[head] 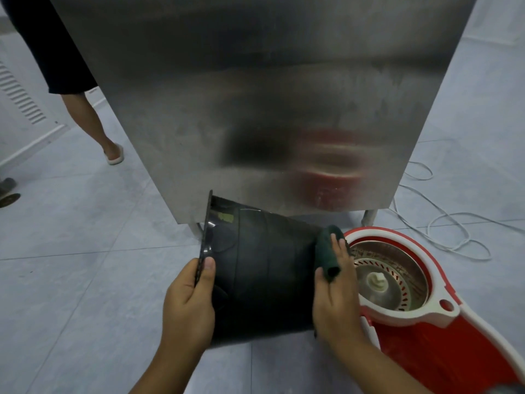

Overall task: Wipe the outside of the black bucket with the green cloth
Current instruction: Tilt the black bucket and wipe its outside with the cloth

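Observation:
The black bucket [264,268] lies on its side above the floor, rim to the left and base to the right. My left hand [189,302] grips the rim, thumb on the outer wall and fingers inside. My right hand [336,291] presses the dark green cloth [328,251] against the bucket's base end on the right. The cloth is bunched and partly covered by my fingers. A small yellow-green label shows near the rim on the bucket's upper side.
A red and white spin mop bucket [426,314] with a steel basket stands right beside the black bucket. A stainless steel cabinet [255,109] on legs rises just behind. White cables [443,223] lie on the grey tiles at right. Another person's leg [93,120] stands at left.

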